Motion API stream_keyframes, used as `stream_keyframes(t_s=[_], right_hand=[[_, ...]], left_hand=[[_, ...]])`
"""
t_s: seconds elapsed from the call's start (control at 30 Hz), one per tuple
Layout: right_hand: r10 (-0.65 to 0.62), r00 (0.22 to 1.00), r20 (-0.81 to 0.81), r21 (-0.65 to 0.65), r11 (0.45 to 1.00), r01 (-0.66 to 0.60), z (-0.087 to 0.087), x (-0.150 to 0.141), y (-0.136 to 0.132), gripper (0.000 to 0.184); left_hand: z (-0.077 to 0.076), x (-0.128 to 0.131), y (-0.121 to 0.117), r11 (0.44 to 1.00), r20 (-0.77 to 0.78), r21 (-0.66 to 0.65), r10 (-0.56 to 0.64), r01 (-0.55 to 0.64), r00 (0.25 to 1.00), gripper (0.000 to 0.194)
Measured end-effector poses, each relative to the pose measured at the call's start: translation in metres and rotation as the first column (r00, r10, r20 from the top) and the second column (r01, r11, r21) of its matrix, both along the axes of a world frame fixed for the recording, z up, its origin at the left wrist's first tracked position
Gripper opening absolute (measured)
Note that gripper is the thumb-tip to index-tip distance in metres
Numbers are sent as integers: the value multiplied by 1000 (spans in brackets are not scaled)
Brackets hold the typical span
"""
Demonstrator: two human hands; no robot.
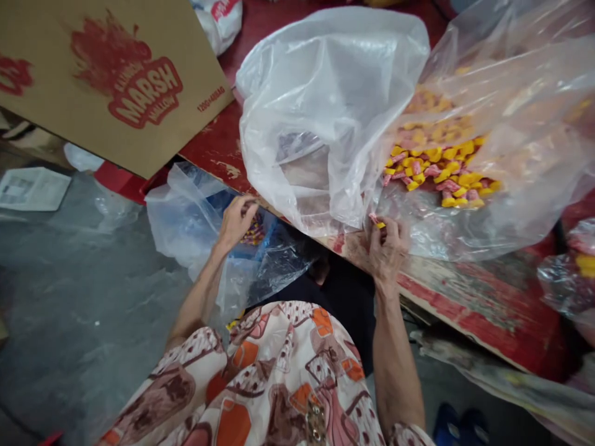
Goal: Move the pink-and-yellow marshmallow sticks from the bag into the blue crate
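My right hand (388, 249) is at the red table's front edge, its fingers closed on a small pink-and-yellow candy (380, 224). Just beyond it, a heap of similar pink and yellow candies (446, 167) lies in a large clear plastic bag (525, 179) spread on the table. My left hand (238, 222) is off the table's edge with curled fingers; what they hold, if anything, I cannot make out. Below that hand, a plastic bag (174, 217) lines a blue container (272, 238) with small colourful pieces inside. Between my hands, a whitish plastic bag (325, 74) stands on the table with an opening towards me.
A brown cardboard box (111, 68) printed with "MARSH MALLOW" stands at the upper left. The red table (515, 310) has worn paint along its edge. Another clear bag (569, 279) is at the far right. Blue slippers (458, 424) lie on the grey floor.
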State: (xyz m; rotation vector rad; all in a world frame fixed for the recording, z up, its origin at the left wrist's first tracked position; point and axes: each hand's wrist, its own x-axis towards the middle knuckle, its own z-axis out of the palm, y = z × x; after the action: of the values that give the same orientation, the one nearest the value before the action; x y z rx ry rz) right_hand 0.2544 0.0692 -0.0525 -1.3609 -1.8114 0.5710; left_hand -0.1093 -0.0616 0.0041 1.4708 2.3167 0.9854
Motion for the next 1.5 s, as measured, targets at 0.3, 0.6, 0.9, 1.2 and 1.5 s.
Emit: stream_keyframes(t_s=[0.3,0.6,0.9,1.2,1.5], right_hand=[[-15,1000,-19,18,1000,15,2,2,3,36],[-78,996,-36,14,997,78,8,-1,-3,45],[-99,780,-618,-324,936,-138,35,0,-15,47],[11,913,-408,-284,949,-138,26,31,-23,35],[-151,988,-10,-19,988,151,19,3,98,31]], left_hand=[[-21,13,151,949,-96,-142,-296,282,950,26],[26,33,141,936,-60,99,-333,337,941,19],[40,144,134,828,564,234,-543,510,622,47],[7,202,127,592,68,-37,-802,805,593,6],[4,190,138,598,215,-116,-765,793,607,4]])
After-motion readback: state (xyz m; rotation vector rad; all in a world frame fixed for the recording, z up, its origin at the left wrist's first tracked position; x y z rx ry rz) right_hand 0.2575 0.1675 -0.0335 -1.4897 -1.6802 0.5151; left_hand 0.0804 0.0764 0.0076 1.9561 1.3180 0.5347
